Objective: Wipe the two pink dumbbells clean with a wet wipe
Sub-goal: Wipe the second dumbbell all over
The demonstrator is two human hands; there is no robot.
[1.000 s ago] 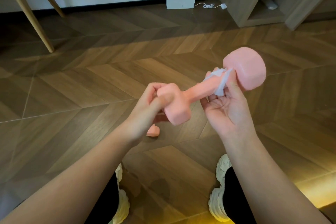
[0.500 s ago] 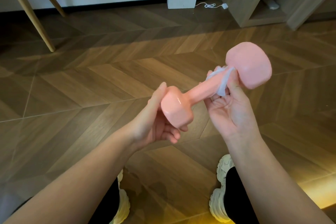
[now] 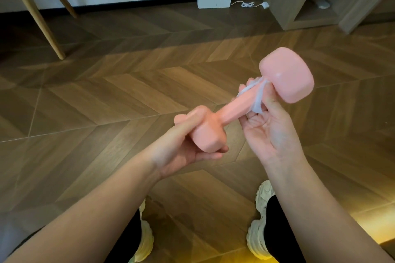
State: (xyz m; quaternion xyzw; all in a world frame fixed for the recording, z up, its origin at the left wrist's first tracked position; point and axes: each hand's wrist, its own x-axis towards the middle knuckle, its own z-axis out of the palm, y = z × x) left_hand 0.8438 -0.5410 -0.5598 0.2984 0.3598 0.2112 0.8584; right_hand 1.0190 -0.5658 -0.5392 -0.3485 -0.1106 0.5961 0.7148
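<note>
The left hand (image 3: 183, 145) grips the near head of the glossy pink dumbbell (image 3: 286, 74). The right hand (image 3: 271, 132) pinches a white wet wipe (image 3: 257, 97) round its handle. Best to turn it steadily, keeping the wipe snug.

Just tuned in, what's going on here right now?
A person is holding one pink dumbbell in the air above a wood floor. The left hand grips the near head of it. The right hand holds a wet wipe wrapped round the handle, close to the far head. The second dumbbell is not in view.
</note>
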